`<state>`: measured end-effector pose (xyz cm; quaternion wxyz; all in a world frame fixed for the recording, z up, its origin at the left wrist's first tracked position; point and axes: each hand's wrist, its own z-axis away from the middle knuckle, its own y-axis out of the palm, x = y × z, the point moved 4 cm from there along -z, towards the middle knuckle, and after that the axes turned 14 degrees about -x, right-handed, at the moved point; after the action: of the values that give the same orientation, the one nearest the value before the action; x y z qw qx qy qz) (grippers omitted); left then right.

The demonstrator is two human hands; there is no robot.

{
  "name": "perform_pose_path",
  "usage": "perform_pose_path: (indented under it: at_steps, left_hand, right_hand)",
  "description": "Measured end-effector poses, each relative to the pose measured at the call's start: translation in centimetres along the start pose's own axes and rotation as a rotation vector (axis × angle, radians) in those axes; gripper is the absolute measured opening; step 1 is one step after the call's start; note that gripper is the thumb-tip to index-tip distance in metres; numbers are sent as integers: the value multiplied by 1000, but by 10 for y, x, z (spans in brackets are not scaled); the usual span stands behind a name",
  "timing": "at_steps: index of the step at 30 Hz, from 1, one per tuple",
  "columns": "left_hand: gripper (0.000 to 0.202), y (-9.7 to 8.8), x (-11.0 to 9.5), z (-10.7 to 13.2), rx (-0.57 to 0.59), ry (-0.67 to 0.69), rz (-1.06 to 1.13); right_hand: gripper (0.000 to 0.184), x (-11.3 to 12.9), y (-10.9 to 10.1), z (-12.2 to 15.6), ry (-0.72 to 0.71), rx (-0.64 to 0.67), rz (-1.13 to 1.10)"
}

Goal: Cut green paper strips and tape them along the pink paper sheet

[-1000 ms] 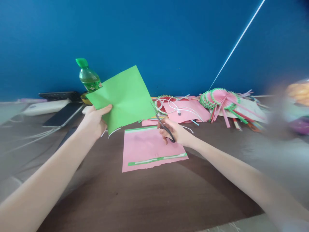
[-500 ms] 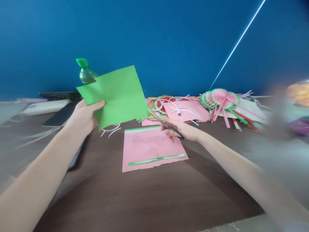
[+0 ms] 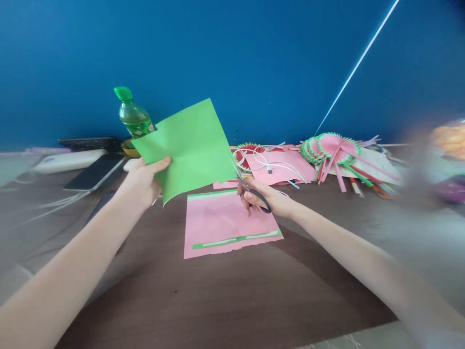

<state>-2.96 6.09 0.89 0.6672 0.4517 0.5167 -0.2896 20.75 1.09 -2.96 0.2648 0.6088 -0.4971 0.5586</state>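
My left hand [image 3: 145, 182] pinches the lower left side of a green sheet of paper [image 3: 196, 145], thumb on its face, holding it tilted above the table. My right hand [image 3: 263, 196] grips a pair of scissors [image 3: 260, 198] by dark handles. The scissor blades point up and left, close by the green sheet's right edge; whether they touch it I cannot tell. Beneath lies a pink sheet of paper [image 3: 218, 218] flat on the table, a green strip along its top and another, with white pieces on it, near its ragged lower edge.
Against the blue wall [image 3: 232, 58] stands a green-capped bottle [image 3: 134, 114]. A phone [image 3: 94, 172] lies at left. Behind the pink sheet are a white cable [image 3: 254, 152], more pink paper [image 3: 286, 167] and pleated pink-and-green paper fans [image 3: 337, 148]. The table [image 3: 225, 300] is dark brown.
My left hand has carried the green sheet to the right, uncovering more of the bottle. My right hand has shifted slightly left and down, and the scissors now point more steeply upward.
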Motion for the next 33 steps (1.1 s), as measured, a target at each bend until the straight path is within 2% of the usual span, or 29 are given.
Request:
perform_pose_path:
  at_steps: [6,12,17,25,33]
  left_hand:
    - [32,-1,1,0,32,18,-7]
    - [37,-1,0,0,8,55,9]
    - [35,1,2,3,68,25,21]
    - [40,1,1,4,56,20,29]
    - [36,4,3,8,83,2,25]
  right_hand:
    - [35,0,0,0,-8,-30,6]
    - [35,-2,2,0,13,-26,-28]
    - [40,0,2,-1,28,-33,-65]
    - [40,1,2,0,35,-28,-83]
    - [39,1,3,-2,12,-53,-65]
